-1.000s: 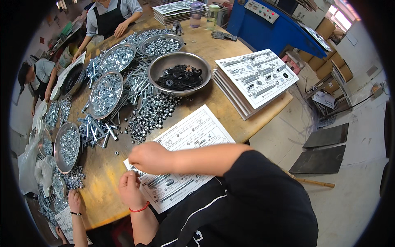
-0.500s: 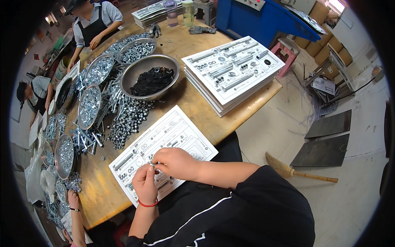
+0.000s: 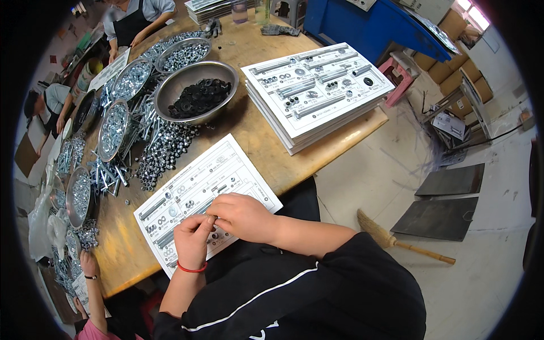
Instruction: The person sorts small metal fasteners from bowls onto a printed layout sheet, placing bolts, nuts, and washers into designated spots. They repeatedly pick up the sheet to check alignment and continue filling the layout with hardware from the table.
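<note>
Over a white card (image 3: 229,156) printed with hardware pictures, my two hands meet fingertip to fingertip. My left hand (image 3: 191,241), with a red band at the wrist, pinches thumb against fingers. Touching it from the right, my right hand (image 3: 246,216) has its fingers curled and closed. Whatever is between the fingertips is too small and hidden to name. Beyond the card lies a pile of shiny nuts (image 3: 161,156), with loose bolts (image 3: 116,175) beside it. A steel bowl (image 3: 163,101) behind them holds black rings.
A thick stack of cards (image 3: 311,90) with hardware stands at the right edge of the wooden table (image 3: 300,164). More metal bowls of small parts (image 3: 116,133) line the left. A co-worker's hand (image 3: 88,264) reaches in at lower left. A broom (image 3: 371,226) lies on the floor.
The view has shifted, so table, bowls and card sit further left. My hands stay together over the card; the shiny bits seen at their fingertips earlier are now covered.
</note>
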Demonstrator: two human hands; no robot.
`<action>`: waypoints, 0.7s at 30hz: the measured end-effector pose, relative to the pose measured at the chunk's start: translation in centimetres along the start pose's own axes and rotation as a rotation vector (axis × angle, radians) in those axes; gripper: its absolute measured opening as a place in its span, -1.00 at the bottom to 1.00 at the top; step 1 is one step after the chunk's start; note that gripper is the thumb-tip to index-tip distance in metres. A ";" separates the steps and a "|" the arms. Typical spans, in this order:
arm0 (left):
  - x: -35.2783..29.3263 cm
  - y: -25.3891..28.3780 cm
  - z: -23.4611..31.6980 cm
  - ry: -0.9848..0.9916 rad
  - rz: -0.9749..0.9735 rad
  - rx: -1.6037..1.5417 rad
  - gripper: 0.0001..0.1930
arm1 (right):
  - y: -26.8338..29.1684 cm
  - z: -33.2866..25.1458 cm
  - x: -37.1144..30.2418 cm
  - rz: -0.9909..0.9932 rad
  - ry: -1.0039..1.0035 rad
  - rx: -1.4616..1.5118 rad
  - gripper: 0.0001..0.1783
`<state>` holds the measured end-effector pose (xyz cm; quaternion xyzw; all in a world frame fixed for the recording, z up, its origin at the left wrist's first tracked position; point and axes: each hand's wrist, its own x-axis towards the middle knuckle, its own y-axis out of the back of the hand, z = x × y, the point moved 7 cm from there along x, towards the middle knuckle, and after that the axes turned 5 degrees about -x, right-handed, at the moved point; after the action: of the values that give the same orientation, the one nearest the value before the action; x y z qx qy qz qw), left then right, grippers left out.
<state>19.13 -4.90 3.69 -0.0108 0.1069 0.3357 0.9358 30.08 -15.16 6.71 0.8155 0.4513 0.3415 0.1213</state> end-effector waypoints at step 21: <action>-1.6 6.2 -3.1 0.001 0.090 0.019 -0.84 | 4.5 5.6 1.0 -0.023 -0.292 -0.192 -0.78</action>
<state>13.44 -1.37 1.28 0.0027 0.1111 0.3762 0.9199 37.17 -16.25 5.30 0.8359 0.4037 0.2593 0.2667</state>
